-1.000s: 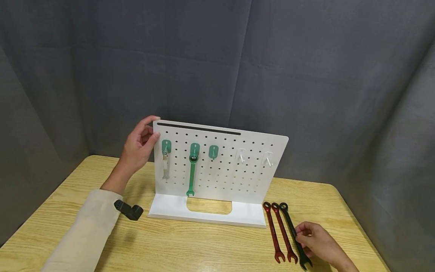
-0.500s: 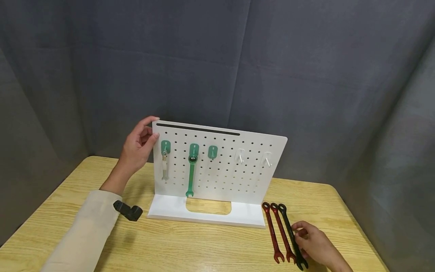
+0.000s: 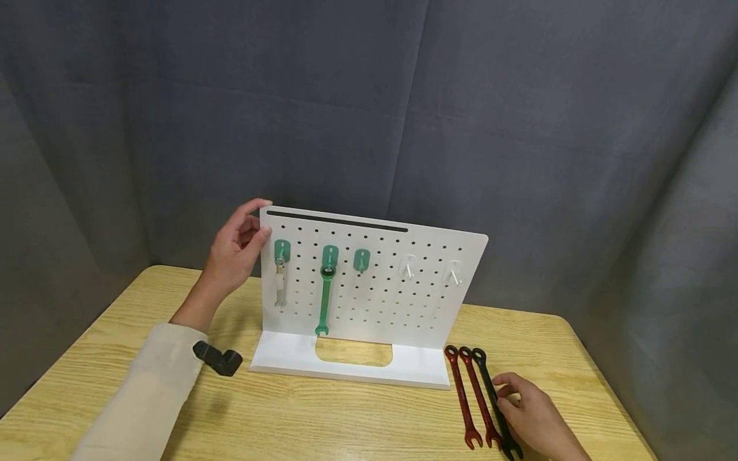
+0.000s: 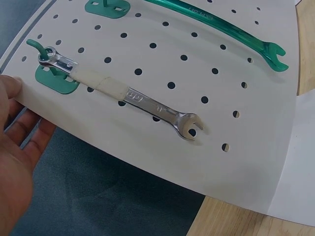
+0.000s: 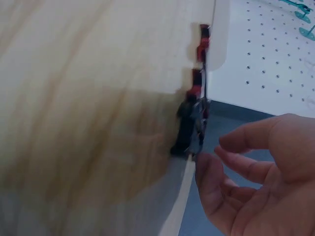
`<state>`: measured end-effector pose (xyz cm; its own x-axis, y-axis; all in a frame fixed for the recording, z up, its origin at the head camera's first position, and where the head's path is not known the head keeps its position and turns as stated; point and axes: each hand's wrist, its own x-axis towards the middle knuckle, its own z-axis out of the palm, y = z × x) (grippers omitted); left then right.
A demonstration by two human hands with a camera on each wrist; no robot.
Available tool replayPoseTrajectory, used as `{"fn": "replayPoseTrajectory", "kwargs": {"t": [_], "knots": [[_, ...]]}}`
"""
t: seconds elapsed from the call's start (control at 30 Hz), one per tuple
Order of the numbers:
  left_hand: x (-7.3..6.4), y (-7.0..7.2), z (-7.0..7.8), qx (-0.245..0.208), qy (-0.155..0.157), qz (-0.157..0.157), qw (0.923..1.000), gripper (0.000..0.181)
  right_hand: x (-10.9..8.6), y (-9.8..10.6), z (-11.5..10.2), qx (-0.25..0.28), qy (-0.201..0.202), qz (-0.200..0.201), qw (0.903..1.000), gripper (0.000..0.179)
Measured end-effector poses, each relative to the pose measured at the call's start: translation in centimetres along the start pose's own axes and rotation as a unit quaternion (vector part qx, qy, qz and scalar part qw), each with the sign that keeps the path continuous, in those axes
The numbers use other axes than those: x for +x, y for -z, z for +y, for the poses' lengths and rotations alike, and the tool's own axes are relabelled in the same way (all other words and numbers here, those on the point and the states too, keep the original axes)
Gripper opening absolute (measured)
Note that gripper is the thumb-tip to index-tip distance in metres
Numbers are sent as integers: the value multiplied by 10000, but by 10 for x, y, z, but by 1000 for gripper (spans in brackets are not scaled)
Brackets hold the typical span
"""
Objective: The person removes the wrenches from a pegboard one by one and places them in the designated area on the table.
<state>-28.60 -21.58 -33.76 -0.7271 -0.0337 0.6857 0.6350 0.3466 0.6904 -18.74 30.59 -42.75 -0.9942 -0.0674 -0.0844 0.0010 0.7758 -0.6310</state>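
Observation:
My left hand (image 3: 230,246) pinches the upper left corner of a white pegboard (image 3: 473,246) between thumb and fingers. A silver combination wrench (image 4: 152,104), its handle wrapped in pale tape, hangs by its ring end on a green hook (image 4: 56,81). Beside it hangs a green combination wrench (image 3: 325,301). On the table my right hand (image 3: 536,413) is beside a black wrench (image 3: 489,384), fingers loosely bent. The right wrist view shows thumb and fingertips apart, with nothing gripped between them. Two red wrenches (image 3: 463,406) (image 3: 480,400) lie left of the black one.
Farther right on the board are a bare green hook (image 3: 361,260) and two bare white hooks (image 3: 408,266) (image 3: 453,273). The board's white base (image 3: 282,352) stands on the wooden table (image 3: 346,416). A grey curtain (image 3: 369,115) hangs behind.
The black wrench's lower end has shifted slightly left, towards the red wrenches, and my right hand has moved a little left with it. My left hand keeps its place on the board.

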Motion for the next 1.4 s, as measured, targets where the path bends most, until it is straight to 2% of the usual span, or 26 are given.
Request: {"fn": "replayPoseTrajectory", "kwargs": {"t": [0.17,0.43,0.57,0.7,0.93,1.17,1.4], "knots": [[0,-1,1,-101,-4,-15,9999,47,-3,-2,-10,106,105,127,9998,25],[0,-1,2,57,5,18,10000,45,-3,-9,-27,372,444,306,9979,21],[0,0,2,32,39,-18,10000,46,-3,-12,-36,621,611,438,9952,19],[1,1,1,52,32,-6,10000,46,-1,-21,-48,906,944,488,9902,20],[-1,0,3,113,44,18,9999,46,4,-42,-70,1330,1361,412,9809,22],[-1,0,2,-75,18,-12,10000,47,13,-58,-91,1397,1882,426,9712,25],[-2,0,5,-185,8,-25,9998,48,22,-69,-113,1709,2046,124,9637,21]]}}
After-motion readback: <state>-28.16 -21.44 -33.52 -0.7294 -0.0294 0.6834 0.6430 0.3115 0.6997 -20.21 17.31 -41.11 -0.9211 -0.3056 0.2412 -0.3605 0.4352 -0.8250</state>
